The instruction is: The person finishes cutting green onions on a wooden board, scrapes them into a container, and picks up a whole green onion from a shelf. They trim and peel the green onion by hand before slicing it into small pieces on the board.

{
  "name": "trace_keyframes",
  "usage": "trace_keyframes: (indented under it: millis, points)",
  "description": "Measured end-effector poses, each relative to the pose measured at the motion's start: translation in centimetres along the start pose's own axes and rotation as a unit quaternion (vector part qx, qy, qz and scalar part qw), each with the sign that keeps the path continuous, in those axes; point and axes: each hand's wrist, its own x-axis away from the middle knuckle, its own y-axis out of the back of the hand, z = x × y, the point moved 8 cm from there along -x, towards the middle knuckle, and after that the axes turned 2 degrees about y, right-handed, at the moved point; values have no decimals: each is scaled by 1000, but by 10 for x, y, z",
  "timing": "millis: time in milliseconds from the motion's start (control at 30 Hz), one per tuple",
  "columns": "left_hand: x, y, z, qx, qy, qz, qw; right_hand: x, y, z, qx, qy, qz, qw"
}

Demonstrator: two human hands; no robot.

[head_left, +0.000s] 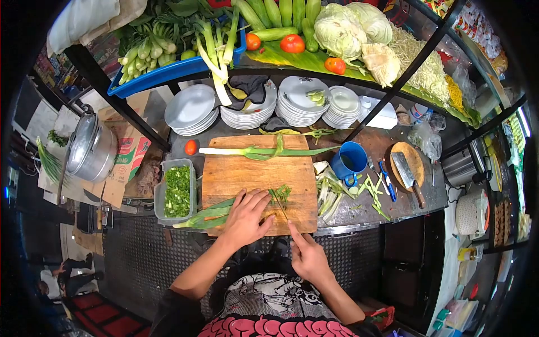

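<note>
On the wooden cutting board (247, 177), my left hand (246, 218) presses down on green leek leaves (210, 214) that reach past the board's left edge. My right hand (309, 257) grips a knife (279, 206) by its handle, the thin blade slanting over the board just right of my left fingers. Chopped green bits (282, 194) lie beside the blade. A whole leek (241, 151) stretches across the top of the board. Left of the board stands a clear plastic container (178, 194) of chopped greens.
Right of the board are a blue mug (349, 160), leek trimmings (331, 196) and a cleaver (407, 174) on a round board. Plate stacks (192, 106) stand behind, under a shelf of vegetables. A tomato (191, 147) sits at the board's upper left. A person (70, 275) is at the far lower left.
</note>
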Motion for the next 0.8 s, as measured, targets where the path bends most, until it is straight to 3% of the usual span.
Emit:
trace_keyframes:
  millis: [200,400,633,800]
  points:
    - [0,-2,1,6,9,7,1000,-14,-9,-1,32,-2,2,999]
    - [-1,0,1,10,7,5,1000,27,0,-10,47,-50,38,997]
    - [-5,4,6,8,2,-76,997,19,6,-9,7,-67,52,996]
    - [-13,9,13,30,42,-122,991,-5,-2,-6,-12,-13,9,1000]
